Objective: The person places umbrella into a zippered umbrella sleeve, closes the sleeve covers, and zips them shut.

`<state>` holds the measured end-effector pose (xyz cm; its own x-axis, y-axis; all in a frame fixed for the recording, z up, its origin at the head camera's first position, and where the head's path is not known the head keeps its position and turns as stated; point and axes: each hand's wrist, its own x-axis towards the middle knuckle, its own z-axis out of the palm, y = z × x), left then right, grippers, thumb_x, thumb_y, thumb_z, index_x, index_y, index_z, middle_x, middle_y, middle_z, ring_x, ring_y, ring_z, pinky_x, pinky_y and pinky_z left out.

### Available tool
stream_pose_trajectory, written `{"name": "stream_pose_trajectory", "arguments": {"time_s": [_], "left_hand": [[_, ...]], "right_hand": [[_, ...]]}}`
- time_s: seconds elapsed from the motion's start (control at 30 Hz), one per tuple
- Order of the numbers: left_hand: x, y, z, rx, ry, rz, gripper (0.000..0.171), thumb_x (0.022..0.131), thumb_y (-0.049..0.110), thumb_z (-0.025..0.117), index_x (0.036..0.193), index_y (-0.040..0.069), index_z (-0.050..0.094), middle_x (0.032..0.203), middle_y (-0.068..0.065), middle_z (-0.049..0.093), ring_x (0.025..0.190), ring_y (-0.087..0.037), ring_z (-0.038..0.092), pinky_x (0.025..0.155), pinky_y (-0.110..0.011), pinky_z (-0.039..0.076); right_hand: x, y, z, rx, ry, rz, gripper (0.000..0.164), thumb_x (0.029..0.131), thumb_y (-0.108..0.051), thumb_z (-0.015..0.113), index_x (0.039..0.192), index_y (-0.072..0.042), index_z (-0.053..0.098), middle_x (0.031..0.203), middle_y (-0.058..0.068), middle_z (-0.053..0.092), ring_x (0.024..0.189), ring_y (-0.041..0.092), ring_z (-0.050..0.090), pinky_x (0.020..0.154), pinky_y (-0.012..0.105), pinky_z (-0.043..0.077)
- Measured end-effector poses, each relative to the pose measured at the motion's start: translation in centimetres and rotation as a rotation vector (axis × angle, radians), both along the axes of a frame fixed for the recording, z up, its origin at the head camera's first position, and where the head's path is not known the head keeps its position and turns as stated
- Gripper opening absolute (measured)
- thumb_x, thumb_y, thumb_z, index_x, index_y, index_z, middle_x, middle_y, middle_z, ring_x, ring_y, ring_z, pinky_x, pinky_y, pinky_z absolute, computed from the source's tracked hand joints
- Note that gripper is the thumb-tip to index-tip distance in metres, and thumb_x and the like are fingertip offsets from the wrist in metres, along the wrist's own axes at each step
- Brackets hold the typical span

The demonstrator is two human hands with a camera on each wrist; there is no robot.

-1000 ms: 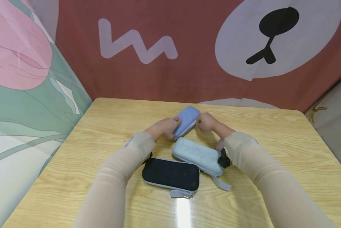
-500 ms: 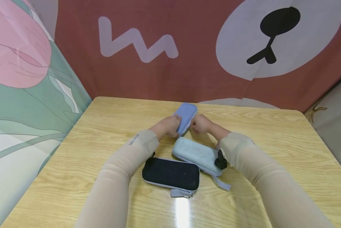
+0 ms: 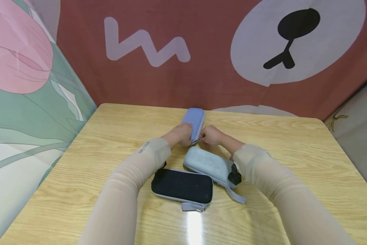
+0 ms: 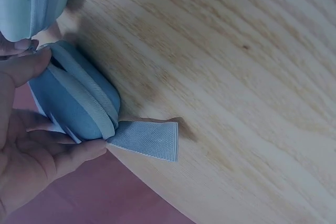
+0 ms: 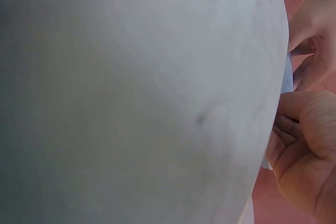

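Note:
A blue zip-up pencil case [image 3: 194,119] lies at the far side of the table, its long side pointing away from me. My left hand [image 3: 182,133] grips it from the left; in the left wrist view, thumb and fingers hold its sides. There the zip edge [image 4: 86,95] has a dark gap near the thumb, and a fabric tab [image 4: 144,139] sticks out at one end. Beside the case's near right corner, my right hand [image 3: 211,135] has curled fingers pinching the zip pull [image 4: 32,45]. In the right wrist view, a large pale surface hides most of the work.
A light blue case [image 3: 209,165] with a strap lies just in front of both hands, partly under my right wrist. Nearer me is a black case [image 3: 182,186] with a grey tab. A printed cloth wall [image 3: 159,85] stands behind the wooden table [image 3: 125,119].
The blue case has swung counterclockwise and shifted left and away. My right hand has moved left with it, now by its near end. The other cases stay in place.

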<state>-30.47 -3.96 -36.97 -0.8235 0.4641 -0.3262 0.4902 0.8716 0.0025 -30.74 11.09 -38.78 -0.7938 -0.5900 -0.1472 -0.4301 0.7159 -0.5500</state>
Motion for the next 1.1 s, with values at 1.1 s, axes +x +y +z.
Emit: {"name": "stream_pose_trajectory", "arguments": {"time_s": [1.1], "left_hand": [[-0.7, -1.1, 0.5, -0.243, 0.017, -0.16, 0.095, 0.067, 0.024, 0.075, 0.139, 0.02, 0.014, 0.143, -0.003, 0.009, 0.127, -0.028, 0.012, 0.094, -0.036, 0.031]], "right_hand": [[-0.1, 1.2, 0.1, 0.018, -0.036, -0.051, 0.02, 0.085, 0.004, 0.045, 0.073, 0.004, 0.061, 0.065, 0.011, 0.061, 0.057, 0.02, 0.06, 0.053, 0.025, 0.048]]}}
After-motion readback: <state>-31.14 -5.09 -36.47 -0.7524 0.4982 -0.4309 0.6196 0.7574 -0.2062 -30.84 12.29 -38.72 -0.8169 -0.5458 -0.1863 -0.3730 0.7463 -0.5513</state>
